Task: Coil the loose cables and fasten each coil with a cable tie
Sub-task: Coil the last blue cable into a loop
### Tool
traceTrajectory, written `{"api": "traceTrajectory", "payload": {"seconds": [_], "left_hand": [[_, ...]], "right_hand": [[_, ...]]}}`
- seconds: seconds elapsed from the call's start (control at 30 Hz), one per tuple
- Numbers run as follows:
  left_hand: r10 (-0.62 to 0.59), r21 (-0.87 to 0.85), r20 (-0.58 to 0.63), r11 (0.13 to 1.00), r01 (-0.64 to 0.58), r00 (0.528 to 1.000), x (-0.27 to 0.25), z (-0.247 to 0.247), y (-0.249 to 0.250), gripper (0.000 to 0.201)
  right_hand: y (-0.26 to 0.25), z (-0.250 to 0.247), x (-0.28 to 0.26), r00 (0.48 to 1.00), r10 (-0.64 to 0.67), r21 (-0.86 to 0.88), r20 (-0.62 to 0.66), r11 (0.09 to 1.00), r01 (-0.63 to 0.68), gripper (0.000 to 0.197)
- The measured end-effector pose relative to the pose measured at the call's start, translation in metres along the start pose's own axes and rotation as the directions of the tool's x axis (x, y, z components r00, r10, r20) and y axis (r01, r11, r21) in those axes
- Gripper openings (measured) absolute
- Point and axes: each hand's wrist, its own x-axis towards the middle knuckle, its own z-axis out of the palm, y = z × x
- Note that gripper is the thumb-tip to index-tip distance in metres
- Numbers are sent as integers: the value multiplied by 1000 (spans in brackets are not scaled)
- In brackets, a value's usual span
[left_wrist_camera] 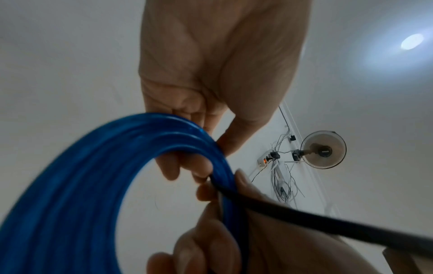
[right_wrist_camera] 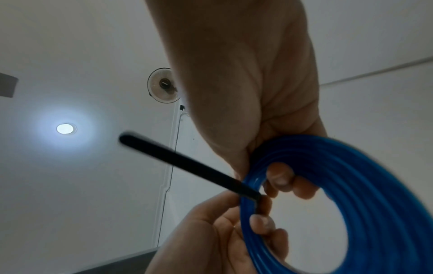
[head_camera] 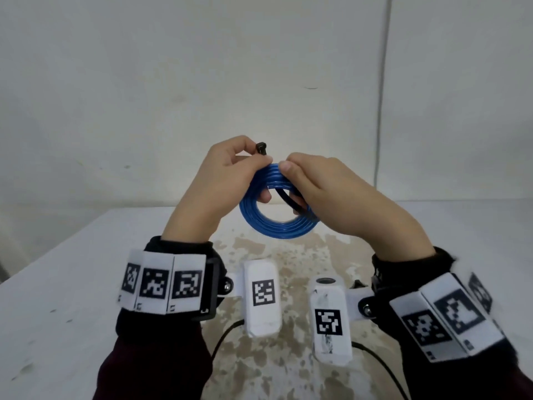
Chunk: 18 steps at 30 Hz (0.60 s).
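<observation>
Coil (head_camera: 278, 223), blue, held up above the table (head_camera: 57, 298) between both hands. Left hand (head_camera: 219, 180) grips its top, pinching the tie (head_camera: 262, 148) head. Right hand (head_camera: 326, 192) fingers curl around coil and tie strap.

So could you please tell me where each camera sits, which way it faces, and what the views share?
Head: on the person's head, looking forward and down at the table and wall; shows the left hand, the right hand and both forearms holding the coil and tie.
Left wrist: under the left wrist, looking up along the palm to the ceiling, lamp and fan; both hands show.
Right wrist: likewise under the right wrist, looking up; both hands show.
Shared: all three see coil and tie; both wrist views see lamp and fan.
</observation>
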Motion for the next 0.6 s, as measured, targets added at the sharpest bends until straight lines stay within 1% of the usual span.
{"api": "traceTrajectory", "payload": {"seconds": [0.07, 0.17, 0.27, 0.33, 0.43, 0.53, 0.6], "left_hand": [[2, -7, -6, 1000, -2, 1000, 0, -1, 0, 13], [-7, -14, 25, 1000, 7, 1000, -2, -5, -2, 12], [-8, -23, 58, 1000, 10, 998, -4, -5, -2, 15], [1, -25, 70, 1000, 1, 998, -5, -4, -2, 18], [28, -26, 113, 999, -25, 993, -6, -2, -5, 23], [49, -6, 130, 999, -49, 990, -8, -3, -5, 25], [40, -20, 135, 999, -38, 990, -8, -4, -5, 25]], "right_hand": [[-1, 1, 0, 1000, -9, -7, -12, 1000, 9, 36], [-4, 5, 1, 999, -34, -16, 33, 999, 35, 34], [-7, 9, 1, 996, -69, 47, 59, 997, 66, 31], [-6, 9, 3, 996, -66, 92, 65, 994, 60, 34], [-4, 9, 4, 997, -43, 92, 67, 995, 37, 39], [-4, 8, 3, 997, -27, 111, 77, 994, 18, 37], [-5, 7, 3, 996, -18, 130, 88, 991, 6, 37]]}}
